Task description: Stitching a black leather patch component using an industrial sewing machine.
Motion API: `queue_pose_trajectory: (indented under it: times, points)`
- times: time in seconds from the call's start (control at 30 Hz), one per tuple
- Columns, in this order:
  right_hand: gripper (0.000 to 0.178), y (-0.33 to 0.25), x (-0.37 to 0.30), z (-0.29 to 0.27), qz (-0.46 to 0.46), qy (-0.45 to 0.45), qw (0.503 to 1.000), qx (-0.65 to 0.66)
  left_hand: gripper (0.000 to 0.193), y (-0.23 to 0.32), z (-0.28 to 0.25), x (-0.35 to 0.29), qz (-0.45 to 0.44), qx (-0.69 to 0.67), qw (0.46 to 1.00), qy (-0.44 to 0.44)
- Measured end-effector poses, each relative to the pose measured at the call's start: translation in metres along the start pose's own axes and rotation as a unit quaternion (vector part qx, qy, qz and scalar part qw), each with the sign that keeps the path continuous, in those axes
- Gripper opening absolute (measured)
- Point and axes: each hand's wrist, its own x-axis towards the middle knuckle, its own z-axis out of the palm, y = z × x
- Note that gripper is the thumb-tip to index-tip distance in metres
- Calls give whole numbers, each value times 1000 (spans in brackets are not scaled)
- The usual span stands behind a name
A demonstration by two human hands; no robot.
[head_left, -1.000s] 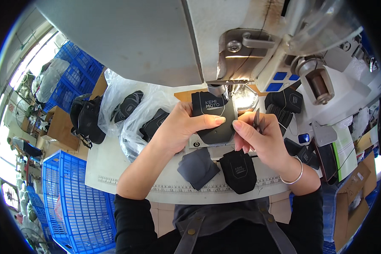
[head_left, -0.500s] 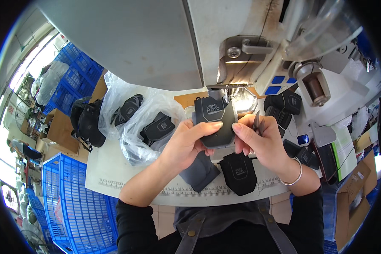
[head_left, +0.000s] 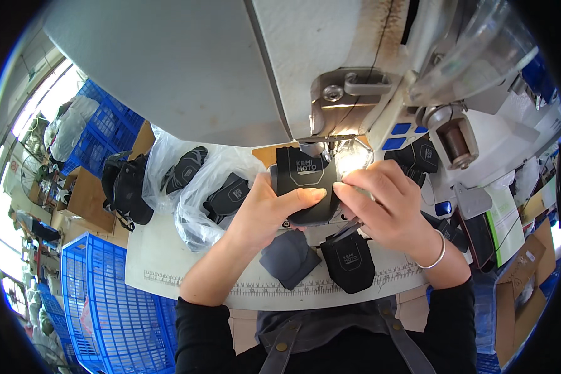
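My left hand [head_left: 263, 215] grips a black padded fabric piece [head_left: 300, 176] with a light outlined patch, its thumb lying across the front. At the piece's right edge, my right hand [head_left: 389, 209] pinches with thumb and forefinger; whether a thread is between them is too small to tell. Tucked in that same hand is a pair of thread snips [head_left: 345, 230], blades pointing down and left. The held piece is just below the needle area of a sewing machine [head_left: 349, 93]. Nearer me lie a similar black piece [head_left: 349, 262] and dark grey fabric pieces [head_left: 288, 257].
Clear plastic bags [head_left: 196, 215] with black pieces lie on the left of the table [head_left: 168, 265]. A black bag-like item [head_left: 126, 187] sits beyond them. A blue crate [head_left: 115, 305] stands at lower left. More black pieces [head_left: 417, 153] and a thread spool [head_left: 453, 142] are to the right.
My right hand has turned over, and the snips now point down toward me instead of up. Its fingertips have shifted slightly up along the piece's edge. My left hand keeps its hold.
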Motion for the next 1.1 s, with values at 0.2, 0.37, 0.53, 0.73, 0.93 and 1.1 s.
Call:
queue_pose_trajectory:
  times: [0.2,0.37,0.53,0.73,0.93,1.1]
  points:
    - [25,0,-1,8,-32,61,997,-29,21,-4,1,2,28,-21,999,11]
    - [25,1,0,9,-28,70,997,-12,22,-3,2,3,42,-23,999,6]
    - [24,2,0,8,-21,64,998,-9,22,-1,4,3,38,-25,999,15]
    - [25,3,0,8,-19,62,998,-21,23,2,5,4,36,-43,998,11]
    - [25,4,1,8,-16,60,998,-23,24,2,6,7,56,-49,997,17]
    - [23,4,0,6,-12,46,998,-33,27,0,2,14,66,-40,997,30]
